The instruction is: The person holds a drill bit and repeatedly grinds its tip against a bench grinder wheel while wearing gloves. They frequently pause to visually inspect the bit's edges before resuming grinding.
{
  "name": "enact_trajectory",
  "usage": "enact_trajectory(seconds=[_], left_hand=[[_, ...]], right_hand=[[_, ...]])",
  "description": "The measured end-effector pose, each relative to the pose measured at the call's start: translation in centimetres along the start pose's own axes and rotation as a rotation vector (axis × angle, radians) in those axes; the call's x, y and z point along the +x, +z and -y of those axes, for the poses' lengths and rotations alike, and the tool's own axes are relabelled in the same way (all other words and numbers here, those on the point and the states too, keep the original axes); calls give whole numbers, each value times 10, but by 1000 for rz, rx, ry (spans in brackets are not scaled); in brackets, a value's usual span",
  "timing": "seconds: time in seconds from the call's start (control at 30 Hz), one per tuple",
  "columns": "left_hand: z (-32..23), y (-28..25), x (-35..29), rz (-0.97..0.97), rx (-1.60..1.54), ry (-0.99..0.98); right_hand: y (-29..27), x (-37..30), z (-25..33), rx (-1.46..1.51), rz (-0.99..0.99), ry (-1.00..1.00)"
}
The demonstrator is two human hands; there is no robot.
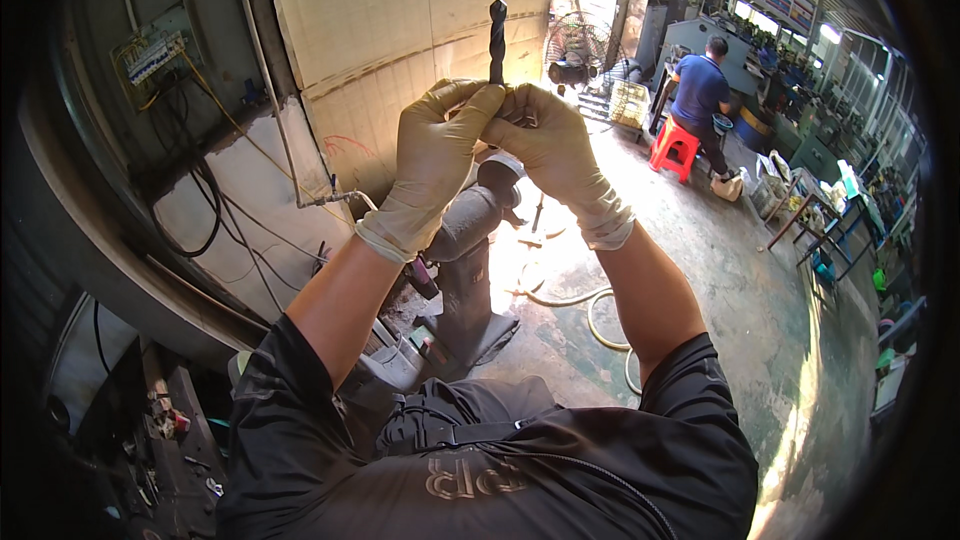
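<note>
A dark twist drill bit [497, 43] stands upright, tip up, between my two raised hands. My left hand [436, 145], in a pale yellow glove, pinches its lower part between thumb and fingers. Against it from the other side comes my right hand [553, 145], gloved alike, with curled fingers that also grip the lower end. The fingers hide the bottom of the bit. Behind and below my hands is a bench grinder [468, 225] on a dark pedestal, partly covered by my left hand and wrist.
A hose [592, 312] loops across the floor [720, 310]. At left, cables hang below an electrical box [155, 52], beside a pipe with a valve [334, 187]. Behind stands a fan [578, 45]. Farther right, a person [703, 85] sits on a red stool [676, 147] near machines.
</note>
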State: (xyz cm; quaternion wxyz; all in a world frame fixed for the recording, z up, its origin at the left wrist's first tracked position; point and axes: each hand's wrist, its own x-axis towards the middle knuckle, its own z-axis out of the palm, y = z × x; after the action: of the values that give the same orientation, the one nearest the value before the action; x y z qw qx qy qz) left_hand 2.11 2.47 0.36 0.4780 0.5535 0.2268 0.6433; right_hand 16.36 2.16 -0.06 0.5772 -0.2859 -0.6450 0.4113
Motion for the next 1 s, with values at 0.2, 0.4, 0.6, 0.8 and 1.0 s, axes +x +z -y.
enact_trajectory(seconds=[0.2,0.4,0.6,0.8,1.0], left_hand=[[0,3,0,1,-4,9],[10,-16,-9,-32,51,-8],[86,-93,-113,-60,41,-260],[148,-159,-256,-358,-102,-799],[201,-205,-337,-534,14,-865]], right_hand=[[-3,1,-4,12,-4,3],[14,-10,-4,-117,7,103],[58,-101,-134,-233,76,343],[108,-212,-218,171,326,916],[142,-263,-302,384,491,1140]])
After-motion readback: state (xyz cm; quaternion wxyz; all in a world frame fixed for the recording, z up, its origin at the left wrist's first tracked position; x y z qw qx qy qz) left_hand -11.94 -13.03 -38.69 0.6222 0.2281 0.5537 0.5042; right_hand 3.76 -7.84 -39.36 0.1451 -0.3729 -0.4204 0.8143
